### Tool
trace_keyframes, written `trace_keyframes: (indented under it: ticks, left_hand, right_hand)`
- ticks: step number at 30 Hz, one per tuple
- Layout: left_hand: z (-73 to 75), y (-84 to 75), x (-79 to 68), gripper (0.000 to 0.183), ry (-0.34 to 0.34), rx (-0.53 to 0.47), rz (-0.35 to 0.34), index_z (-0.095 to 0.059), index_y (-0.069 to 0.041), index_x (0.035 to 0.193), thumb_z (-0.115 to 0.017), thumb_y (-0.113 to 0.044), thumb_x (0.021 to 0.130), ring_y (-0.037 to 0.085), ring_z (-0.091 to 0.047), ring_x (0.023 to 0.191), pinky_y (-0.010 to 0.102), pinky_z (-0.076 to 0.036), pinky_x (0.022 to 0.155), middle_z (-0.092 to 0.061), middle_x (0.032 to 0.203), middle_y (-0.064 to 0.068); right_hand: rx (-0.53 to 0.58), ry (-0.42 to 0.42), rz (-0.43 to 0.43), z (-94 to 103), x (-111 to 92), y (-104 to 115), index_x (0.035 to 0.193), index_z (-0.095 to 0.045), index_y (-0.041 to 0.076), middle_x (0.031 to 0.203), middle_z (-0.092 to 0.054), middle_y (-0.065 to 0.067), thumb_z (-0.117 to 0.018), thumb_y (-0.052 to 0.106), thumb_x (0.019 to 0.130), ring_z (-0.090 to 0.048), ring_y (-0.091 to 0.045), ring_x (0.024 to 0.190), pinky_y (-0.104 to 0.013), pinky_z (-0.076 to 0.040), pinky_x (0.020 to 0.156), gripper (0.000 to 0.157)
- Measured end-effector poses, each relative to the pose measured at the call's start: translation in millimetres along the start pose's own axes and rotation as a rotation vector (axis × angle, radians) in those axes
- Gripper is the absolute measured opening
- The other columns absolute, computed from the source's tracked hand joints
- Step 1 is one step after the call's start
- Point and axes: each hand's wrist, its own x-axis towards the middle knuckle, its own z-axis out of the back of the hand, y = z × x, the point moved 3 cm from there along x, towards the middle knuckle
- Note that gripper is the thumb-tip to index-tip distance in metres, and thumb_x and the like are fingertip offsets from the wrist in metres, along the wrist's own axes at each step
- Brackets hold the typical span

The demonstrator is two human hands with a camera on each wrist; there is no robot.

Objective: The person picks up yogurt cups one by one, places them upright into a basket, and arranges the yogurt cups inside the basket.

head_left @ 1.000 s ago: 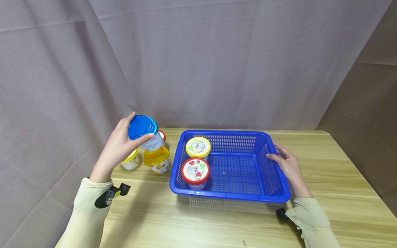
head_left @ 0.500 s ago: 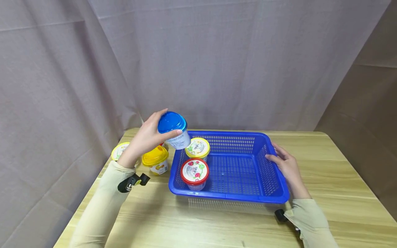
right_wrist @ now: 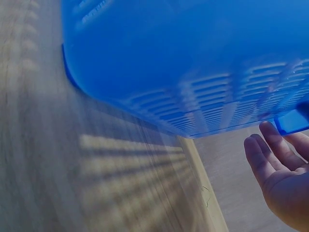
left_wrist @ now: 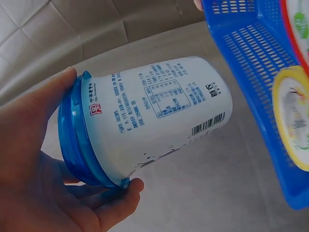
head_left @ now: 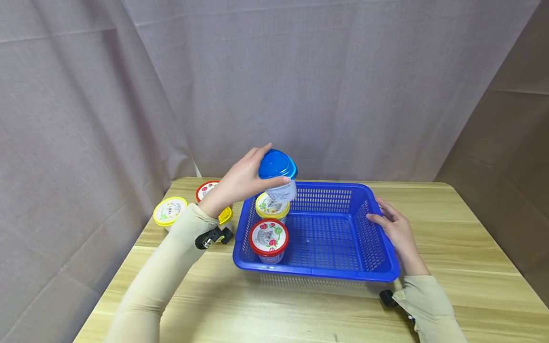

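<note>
My left hand point(head_left: 246, 178) grips a white plastic tub with a blue lid point(head_left: 278, 164) around its lid. The tub is held up over the back left part of the blue basket point(head_left: 317, 272); in the left wrist view its white printed side point(left_wrist: 159, 106) faces the camera. Inside the basket, along its left end, stand a yellow-lidded tub point(head_left: 272, 207) and a red-lidded tub point(head_left: 269, 238). My right hand point(head_left: 399, 231) holds the basket's right rim, thumb over the edge and fingers outside; the right wrist view shows those fingers point(right_wrist: 270, 154) by the rim.
Left of the basket, on the wooden table point(head_left: 300, 314), stand another yellow-lidded tub point(head_left: 170, 210), a red-lidded tub point(head_left: 206, 189) and a yellow tub point(head_left: 225, 215) partly covered by my left arm. A grey curtain point(head_left: 274, 85) hangs behind the table.
My left hand has carried the blue-lidded tub rightward, from above the tubs on the table to over the basket. The right hand stays at the basket's rim.
</note>
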Motion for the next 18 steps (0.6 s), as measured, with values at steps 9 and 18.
trace_keyframes:
  ticks: [9,18]
  left_hand:
    - [-10.4,-25.5,25.5,0.104,0.029,0.026,-0.088,-0.025,-0.014,0.161,-0.067,-0.068,0.084,0.030,-0.048,0.134,0.047,-0.045,0.106,-0.037,0.156,0.010]
    - [-41.7,-25.5,34.7,0.101,0.096,0.051,-0.104,-0.026,-0.009,0.160,-0.067,-0.064,0.087,0.031,-0.049,0.134,0.047,-0.045,0.107,-0.039,0.155,0.012]
  right_hand:
    - [-0.023,-0.012,-0.013,0.6,-3.0,-0.3,0.157,-0.037,0.012,0.105,-0.059,0.023,-0.074,0.028,0.093,-0.065,0.002,0.082,-0.024,-0.058,0.069,0.075]
    - [0.046,0.017,-0.017,-2.8,-4.4,-1.0,0.157,-0.036,0.011,0.099,-0.061,0.027,-0.073,0.022,0.094,-0.066,0.001,0.083,-0.026,-0.059,0.069,0.074]
